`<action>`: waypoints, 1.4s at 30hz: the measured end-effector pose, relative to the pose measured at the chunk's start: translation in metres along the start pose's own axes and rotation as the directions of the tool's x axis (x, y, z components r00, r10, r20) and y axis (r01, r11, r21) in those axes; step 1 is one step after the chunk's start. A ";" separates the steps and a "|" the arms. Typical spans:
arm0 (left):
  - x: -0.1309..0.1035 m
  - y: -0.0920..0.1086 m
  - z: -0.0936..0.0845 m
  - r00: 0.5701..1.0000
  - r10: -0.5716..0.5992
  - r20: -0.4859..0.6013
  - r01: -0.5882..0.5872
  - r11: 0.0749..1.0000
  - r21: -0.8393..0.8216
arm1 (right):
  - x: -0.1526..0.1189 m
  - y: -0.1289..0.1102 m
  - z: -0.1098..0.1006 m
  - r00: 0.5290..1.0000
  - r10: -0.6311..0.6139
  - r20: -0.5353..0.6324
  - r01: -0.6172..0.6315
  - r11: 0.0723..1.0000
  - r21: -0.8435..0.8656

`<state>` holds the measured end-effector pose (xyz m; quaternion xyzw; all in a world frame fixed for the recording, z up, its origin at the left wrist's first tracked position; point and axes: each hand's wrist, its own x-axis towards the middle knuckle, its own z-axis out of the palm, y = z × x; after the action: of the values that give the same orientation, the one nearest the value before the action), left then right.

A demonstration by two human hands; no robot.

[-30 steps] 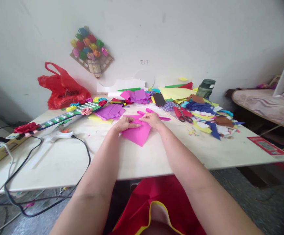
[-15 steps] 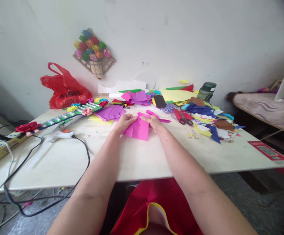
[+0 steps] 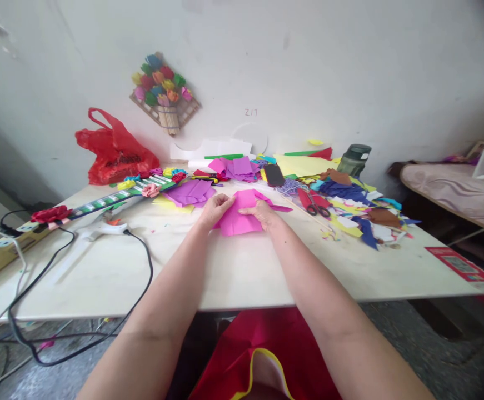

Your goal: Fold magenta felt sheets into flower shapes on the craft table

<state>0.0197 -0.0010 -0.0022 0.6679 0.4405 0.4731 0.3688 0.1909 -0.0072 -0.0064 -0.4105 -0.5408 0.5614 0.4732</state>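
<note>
Left hand (image 3: 217, 209): your thumb and fingers are drawn together, pinching the left side of the pink sheet (image 3: 242, 224)
Right hand (image 3: 262, 214): your thumb lies across the face of the paper, pointing left, with your fingers bent behind the right side, so the paper is pinched there too; those fingertips are hidden
Pink sheet: between your two hands, over the middle of the table (image 3: 242, 283); you cannot tell whether its lower edge touches the tabletop
Beside your right hand: pink strips (image 3: 282, 208) lie just behind it, and the scissors (image 3: 317, 210) lie farther right
Beside your left hand: a stack of purple paper (image 3: 190, 192) lies just beyond it
Wall writing (image 3: 250, 112): reads "Z17" or "217", straight ahead of you
Red card (image 3: 460, 264): at the table's right end, bearing a square code; its lettering is too small for you to read
Red bag (image 3: 114, 147): dark print, unreadable among the creases
Green bottle (image 3: 353, 161): a small pale label near the lid, too small to make out
</note>
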 end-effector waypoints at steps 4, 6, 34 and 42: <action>-0.003 0.000 -0.004 0.999 -0.037 0.022 0.039 0.994 -0.101 | -0.005 -0.004 0.003 0.986 0.112 0.121 -0.121 0.990 0.068; -0.004 -0.001 -0.004 0.999 -0.050 0.008 0.051 0.992 -0.112 | -0.005 -0.005 0.005 0.984 0.137 0.112 -0.143 0.989 0.042; -0.005 -0.003 -0.001 0.973 -0.095 -0.209 0.021 0.944 -0.330 | 0.003 0.003 0.012 0.973 -0.228 -0.028 0.230 0.971 0.066; -0.004 -0.005 -0.001 0.975 -0.107 -0.196 0.039 0.947 -0.320 | 0.001 0.002 0.010 0.985 -0.159 -0.066 0.163 0.984 0.077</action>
<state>0.0173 -0.0026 -0.0078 0.5300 0.4207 0.5911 0.4390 0.1804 -0.0080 -0.0075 -0.3621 -0.5343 0.5306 0.5494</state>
